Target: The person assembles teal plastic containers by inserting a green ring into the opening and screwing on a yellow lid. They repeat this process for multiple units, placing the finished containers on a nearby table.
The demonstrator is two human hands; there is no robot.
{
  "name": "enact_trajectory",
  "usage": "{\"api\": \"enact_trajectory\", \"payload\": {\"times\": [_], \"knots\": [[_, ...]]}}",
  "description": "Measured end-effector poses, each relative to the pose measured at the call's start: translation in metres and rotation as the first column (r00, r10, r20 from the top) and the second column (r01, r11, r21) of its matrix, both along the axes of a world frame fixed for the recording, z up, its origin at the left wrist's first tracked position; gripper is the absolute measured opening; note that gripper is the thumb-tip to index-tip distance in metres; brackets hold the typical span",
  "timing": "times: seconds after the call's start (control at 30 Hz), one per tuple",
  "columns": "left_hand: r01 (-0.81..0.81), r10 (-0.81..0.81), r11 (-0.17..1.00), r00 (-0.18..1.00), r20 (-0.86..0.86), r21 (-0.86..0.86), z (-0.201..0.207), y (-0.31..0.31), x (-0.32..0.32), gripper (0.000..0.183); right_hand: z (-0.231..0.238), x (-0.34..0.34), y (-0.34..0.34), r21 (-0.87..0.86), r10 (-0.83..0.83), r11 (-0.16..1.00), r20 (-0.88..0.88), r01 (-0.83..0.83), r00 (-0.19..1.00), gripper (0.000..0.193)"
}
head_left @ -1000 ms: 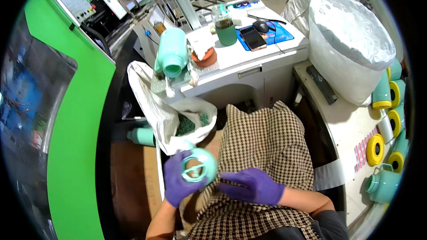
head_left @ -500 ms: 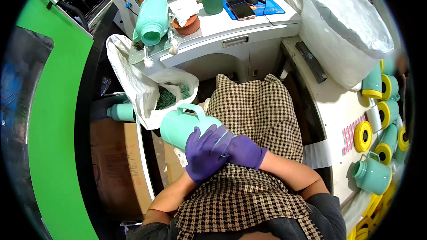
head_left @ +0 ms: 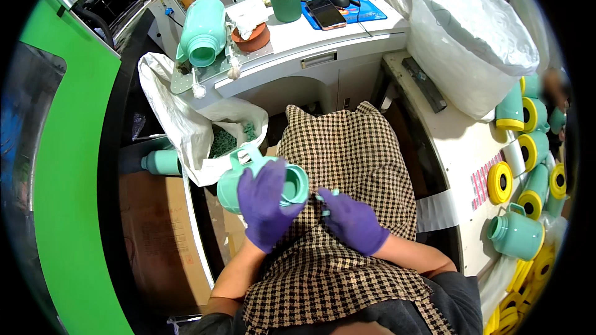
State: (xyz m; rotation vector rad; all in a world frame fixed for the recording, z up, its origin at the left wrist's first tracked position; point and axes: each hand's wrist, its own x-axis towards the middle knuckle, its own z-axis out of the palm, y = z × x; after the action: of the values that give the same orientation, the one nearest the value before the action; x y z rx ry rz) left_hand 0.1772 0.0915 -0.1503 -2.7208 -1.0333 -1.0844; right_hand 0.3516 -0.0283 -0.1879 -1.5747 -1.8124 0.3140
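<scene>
A mint green plastic jug (head_left: 230, 187) with a loop handle lies on its side above my lap, its round open mouth toward the right. My left hand (head_left: 263, 203), in a purple glove, is wrapped over the jug near its neck. Just right of the mouth, apart from it, my purple-gloved right hand (head_left: 357, 224) is closed on a small mint green plastic piece (head_left: 325, 212), whose ends stick out by the fingertips. The piece's full shape is hidden by the fingers. A checked apron (head_left: 347, 149) covers my lap below both hands.
Left of my knees hangs an open white sack (head_left: 177, 124) with green plastic shavings (head_left: 225, 144). On the desk ahead stand another mint jug (head_left: 205, 28), a glass jar (head_left: 284, 0) and a phone (head_left: 327, 13). Yellow-ringed mint jugs (head_left: 518, 236) crowd the right bench, beside a big white bag (head_left: 469, 43).
My right hand has come away from the jug's mouth to the right, a small mint green piece now showing in its fingers. The jug has turned, so its opening shows.
</scene>
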Motion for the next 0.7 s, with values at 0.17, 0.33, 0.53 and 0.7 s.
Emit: {"api": "enact_trajectory", "payload": {"times": [0.17,0.33,0.53,0.7], "knots": [[-0.123,0.128,0.991,0.987,0.098,-0.057,-0.006,0.005,-0.047,0.08,0.025,0.051,-0.012,0.313,-0.089,0.932,-0.292,0.183,0.952,0.017],[-0.176,0.186,0.963,0.982,0.032,-0.206,-0.018,-0.028,-0.09,0.086,0.071,0.02,0.066,0.572,0.204,0.802,0.009,-0.172,0.979,0.054],[-0.104,0.162,0.953,0.968,0.19,-0.284,-0.029,-0.033,-0.084,0.081,-0.069,-0.078,0.323,0.116,0.232,0.967,-0.045,-0.226,0.972,0.035],[0.046,-0.056,0.998,0.979,0.196,0.052,0.001,-0.025,-0.07,0.023,-0.009,-0.032,0.263,0.423,0.29,0.892,-0.276,-0.155,0.916,0.048]]}}
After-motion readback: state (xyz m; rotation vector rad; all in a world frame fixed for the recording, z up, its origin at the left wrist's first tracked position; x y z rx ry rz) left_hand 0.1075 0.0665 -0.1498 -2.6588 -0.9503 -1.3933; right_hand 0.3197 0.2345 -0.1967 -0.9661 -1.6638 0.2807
